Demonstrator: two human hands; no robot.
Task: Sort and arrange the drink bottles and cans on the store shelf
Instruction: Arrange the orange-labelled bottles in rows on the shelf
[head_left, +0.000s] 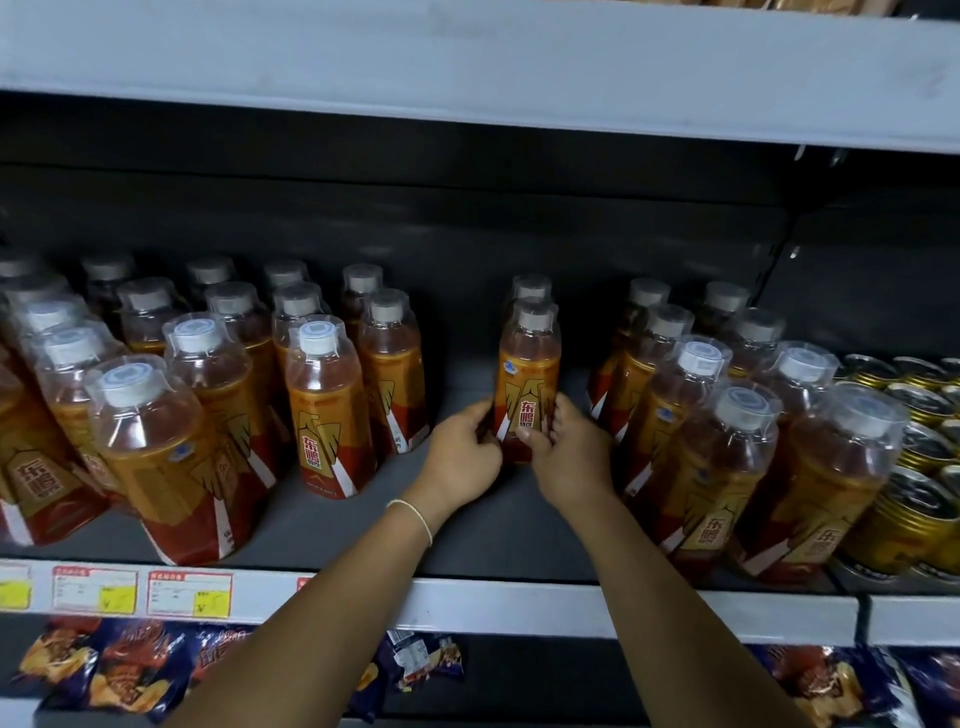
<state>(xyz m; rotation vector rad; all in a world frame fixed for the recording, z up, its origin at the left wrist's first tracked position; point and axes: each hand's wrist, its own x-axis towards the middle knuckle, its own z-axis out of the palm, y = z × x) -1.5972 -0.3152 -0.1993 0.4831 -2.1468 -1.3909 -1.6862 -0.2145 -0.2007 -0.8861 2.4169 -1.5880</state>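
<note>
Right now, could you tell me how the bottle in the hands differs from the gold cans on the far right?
The held bottle is tall clear plastic with a white cap; the gold cans are short metal with pull-tab tops. The bottle stands in a gap mid-shelf, gripped low by the left hand and right hand; the cans sit packed together, untouched. Both stand upright on the same shelf.

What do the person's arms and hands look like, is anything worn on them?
Both forearms are bare, with no sleeves and no gloves in view. The left hand has a thin, pale bracelet looped around its wrist. The right hand and its wrist show no band, watch or ring that can be made out.
</note>
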